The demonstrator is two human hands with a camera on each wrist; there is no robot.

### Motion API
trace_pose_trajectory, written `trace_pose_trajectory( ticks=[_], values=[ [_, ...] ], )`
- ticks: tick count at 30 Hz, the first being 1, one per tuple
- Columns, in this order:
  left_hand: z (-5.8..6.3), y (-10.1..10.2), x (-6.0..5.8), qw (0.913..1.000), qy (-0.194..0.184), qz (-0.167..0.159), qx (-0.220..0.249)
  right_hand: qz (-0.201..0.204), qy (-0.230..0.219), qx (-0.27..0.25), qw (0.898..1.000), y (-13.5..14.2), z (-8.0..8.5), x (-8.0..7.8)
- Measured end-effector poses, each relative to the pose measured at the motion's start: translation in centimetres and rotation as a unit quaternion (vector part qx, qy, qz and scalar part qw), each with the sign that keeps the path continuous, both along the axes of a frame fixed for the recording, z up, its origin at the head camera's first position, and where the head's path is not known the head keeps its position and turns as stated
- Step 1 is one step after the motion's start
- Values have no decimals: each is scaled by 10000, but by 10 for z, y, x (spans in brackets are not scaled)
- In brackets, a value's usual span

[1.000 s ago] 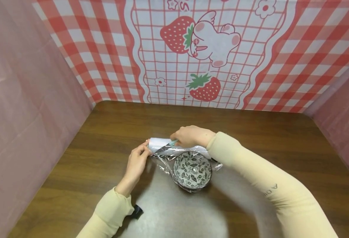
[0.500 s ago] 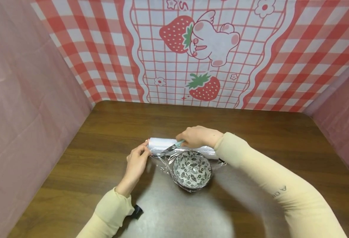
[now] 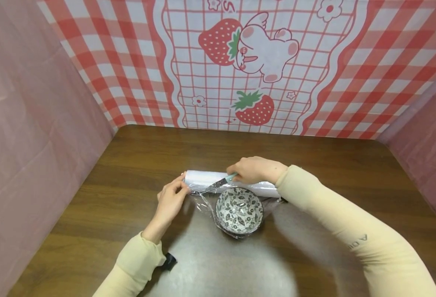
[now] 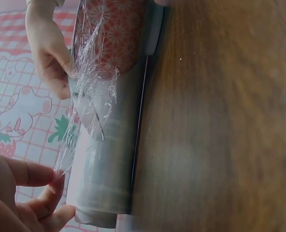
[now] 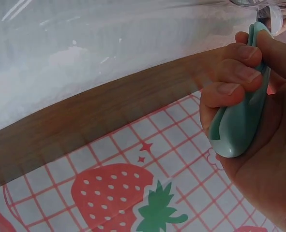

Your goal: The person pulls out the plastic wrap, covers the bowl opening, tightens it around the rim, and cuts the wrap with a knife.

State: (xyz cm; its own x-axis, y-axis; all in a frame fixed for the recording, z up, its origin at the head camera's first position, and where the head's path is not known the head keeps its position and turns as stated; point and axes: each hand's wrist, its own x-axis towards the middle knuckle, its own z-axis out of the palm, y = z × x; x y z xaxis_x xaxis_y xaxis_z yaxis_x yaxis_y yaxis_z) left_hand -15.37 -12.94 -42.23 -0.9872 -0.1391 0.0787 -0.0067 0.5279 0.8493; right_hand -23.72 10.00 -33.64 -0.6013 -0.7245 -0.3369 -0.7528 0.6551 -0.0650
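A roll of cling film (image 3: 203, 180) lies across the table, its loose film (image 4: 92, 77) stretched over a bowl (image 3: 239, 210) with a dark leaf pattern inside. The bowl's outside shows a reddish flower pattern in the left wrist view. At the roll's left end, my left hand (image 3: 171, 195) pinches the film's edge between thumb and forefinger, with other fingertips at the roll's end. My right hand (image 3: 256, 170), above the roll, grips the mint-green handle (image 5: 242, 111) of a knife. The knife's blade (image 3: 217, 184) points left and down into the film between roll and bowl.
The brown wooden table (image 3: 128, 165) carries all of this. A red-checked cloth with strawberries (image 3: 256, 109) hangs behind its far edge. Pink cloth (image 3: 36, 123) hangs on both sides. A black object (image 3: 169, 261) is at my left wrist.
My right hand has moved right along the roll with the knife, whose blade has drawn away from my left hand. The left hand keeps its pinch in almost the same place.
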Motion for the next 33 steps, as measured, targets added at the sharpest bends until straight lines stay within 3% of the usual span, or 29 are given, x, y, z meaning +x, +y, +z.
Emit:
trace_pose_trajectory(
  ticks=[14, 33],
  values=[
    [0, -1, 0, 10000, -40, -7, -86, 49, -145, -109, 9998, 14, 4, -2],
    [1, 0, 2, 9999, -50, -45, -105, 161, 166, 211, 9995, 17, 10, 0]
  ],
)
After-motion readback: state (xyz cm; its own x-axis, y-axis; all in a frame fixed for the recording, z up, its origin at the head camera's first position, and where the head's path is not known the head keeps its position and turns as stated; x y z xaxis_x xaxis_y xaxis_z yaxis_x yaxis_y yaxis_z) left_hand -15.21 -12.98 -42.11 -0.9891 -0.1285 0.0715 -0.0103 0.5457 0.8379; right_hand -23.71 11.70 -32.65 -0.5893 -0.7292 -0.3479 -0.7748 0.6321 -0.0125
